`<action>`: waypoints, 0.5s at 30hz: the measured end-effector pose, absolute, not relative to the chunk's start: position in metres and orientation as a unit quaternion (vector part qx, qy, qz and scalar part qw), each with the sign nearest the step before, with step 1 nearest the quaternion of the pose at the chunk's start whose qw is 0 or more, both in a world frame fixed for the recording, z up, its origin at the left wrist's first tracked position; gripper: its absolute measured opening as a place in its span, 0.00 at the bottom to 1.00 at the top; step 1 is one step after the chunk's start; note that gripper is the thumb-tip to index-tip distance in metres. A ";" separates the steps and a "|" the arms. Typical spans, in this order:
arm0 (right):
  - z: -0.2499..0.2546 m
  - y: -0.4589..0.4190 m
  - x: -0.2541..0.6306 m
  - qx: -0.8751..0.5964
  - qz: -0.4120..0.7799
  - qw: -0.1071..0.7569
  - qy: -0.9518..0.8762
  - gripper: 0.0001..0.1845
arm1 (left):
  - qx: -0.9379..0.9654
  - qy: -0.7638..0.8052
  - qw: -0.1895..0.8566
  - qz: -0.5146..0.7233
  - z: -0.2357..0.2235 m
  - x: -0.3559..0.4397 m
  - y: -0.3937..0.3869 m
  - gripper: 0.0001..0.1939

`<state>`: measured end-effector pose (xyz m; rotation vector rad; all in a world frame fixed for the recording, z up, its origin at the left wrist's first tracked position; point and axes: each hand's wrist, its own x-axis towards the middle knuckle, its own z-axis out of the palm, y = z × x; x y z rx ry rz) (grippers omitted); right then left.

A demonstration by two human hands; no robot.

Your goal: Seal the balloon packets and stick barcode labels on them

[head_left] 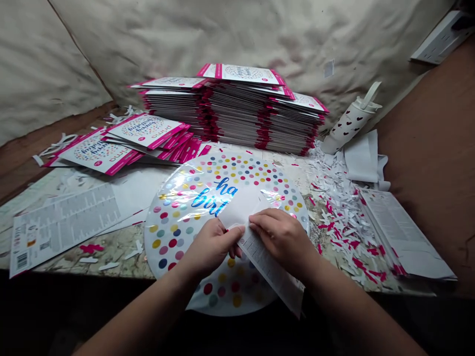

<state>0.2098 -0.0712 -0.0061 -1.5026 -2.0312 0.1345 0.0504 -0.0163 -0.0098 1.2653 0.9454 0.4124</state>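
In front of me a round foil balloon (174, 217) lies flat, with coloured dots and blue lettering. Above it I hold a printed paper sleeve (272, 269), white at its top and covered in small grey text lower down. My left hand (215, 244) is closed on the sleeve's left edge, thumb on top. The closed fingers of my right hand (284, 237) pinch it near the middle, close to my left thumb. The sleeve hides part of the lettering. Whether anything is inside it, I cannot tell.
Tall stacks of pink-edged packets (237, 116) stand at the back, with a looser packet pile (144, 131) to the left. Flat printed sleeves (67, 227) lie front left. Paper scraps (341, 217), a heart-patterned tumbler (349, 126) and more sleeves (404, 232) are at right.
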 end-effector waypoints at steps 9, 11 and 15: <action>0.001 -0.069 0.219 -0.571 0.148 0.313 -0.744 0.09 | 0.581 0.397 0.686 0.187 -0.007 0.047 -0.020 0.17; 0.006 -0.070 0.219 -0.565 0.157 0.292 -0.755 0.08 | 0.589 0.403 0.675 0.187 -0.007 0.047 -0.020 0.17; 0.008 -0.072 0.215 -0.580 0.110 0.268 -0.761 0.09 | 0.611 0.400 0.654 0.198 -0.004 0.048 -0.024 0.17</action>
